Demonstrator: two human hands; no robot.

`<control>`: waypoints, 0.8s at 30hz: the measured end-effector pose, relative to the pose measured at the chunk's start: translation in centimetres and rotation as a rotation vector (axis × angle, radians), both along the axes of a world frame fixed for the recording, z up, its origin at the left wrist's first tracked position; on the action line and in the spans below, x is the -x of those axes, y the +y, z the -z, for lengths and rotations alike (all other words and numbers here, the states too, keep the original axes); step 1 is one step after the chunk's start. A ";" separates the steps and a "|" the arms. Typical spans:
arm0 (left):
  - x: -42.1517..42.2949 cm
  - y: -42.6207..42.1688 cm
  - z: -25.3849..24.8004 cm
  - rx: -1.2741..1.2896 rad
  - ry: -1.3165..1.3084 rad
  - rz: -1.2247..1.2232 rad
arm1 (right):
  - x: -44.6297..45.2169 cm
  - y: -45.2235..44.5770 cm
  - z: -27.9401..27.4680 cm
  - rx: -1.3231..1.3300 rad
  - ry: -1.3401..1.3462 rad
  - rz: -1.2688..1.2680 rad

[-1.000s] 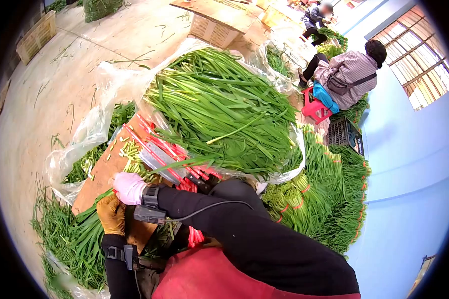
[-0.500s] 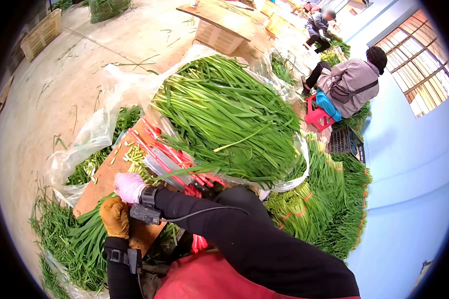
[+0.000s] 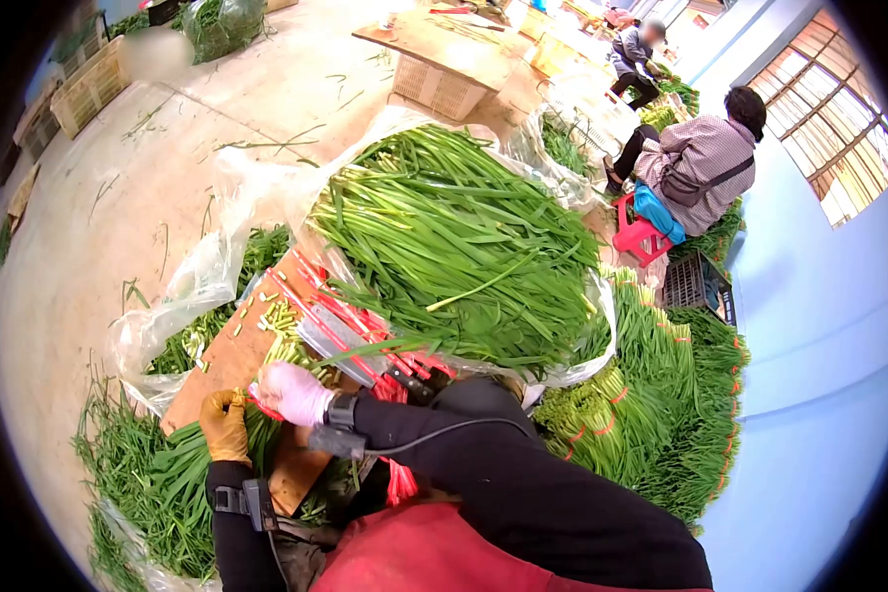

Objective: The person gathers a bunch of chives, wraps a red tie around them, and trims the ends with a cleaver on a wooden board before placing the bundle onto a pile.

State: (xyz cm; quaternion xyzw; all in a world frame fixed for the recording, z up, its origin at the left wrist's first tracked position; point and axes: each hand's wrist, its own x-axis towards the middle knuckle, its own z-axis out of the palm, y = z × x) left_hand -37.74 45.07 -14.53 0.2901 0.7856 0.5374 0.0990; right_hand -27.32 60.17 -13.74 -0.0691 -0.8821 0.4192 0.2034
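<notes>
Head view: gripping greens (image 3: 262, 434) in left fingers (image 3: 223, 412), red tie (image 3: 264, 408) in right fingers (image 3: 278, 389), above wooden board (image 3: 235, 353).

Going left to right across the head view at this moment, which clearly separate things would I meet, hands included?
Pale crate → left hand in a tan glove → right hand in a pink glove → black knife handle → red stool → barred window.

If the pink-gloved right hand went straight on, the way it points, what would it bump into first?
Most likely the orange-gloved left hand, just ahead of the right hand, though depth is hard to judge here.
</notes>
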 end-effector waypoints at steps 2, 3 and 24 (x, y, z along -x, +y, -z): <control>0.9 1.2 -1.6 0.116 0.132 0.110 | -1.2 -1.1 -1.5 -0.165 0.078 0.043; 1.0 1.8 -2.9 0.271 0.167 0.151 | -1.5 -1.7 -2.0 -0.173 0.080 0.080; -2.3 0.1 -1.7 0.017 0.232 0.402 | 0.0 0.0 -2.2 -0.071 -0.259 0.075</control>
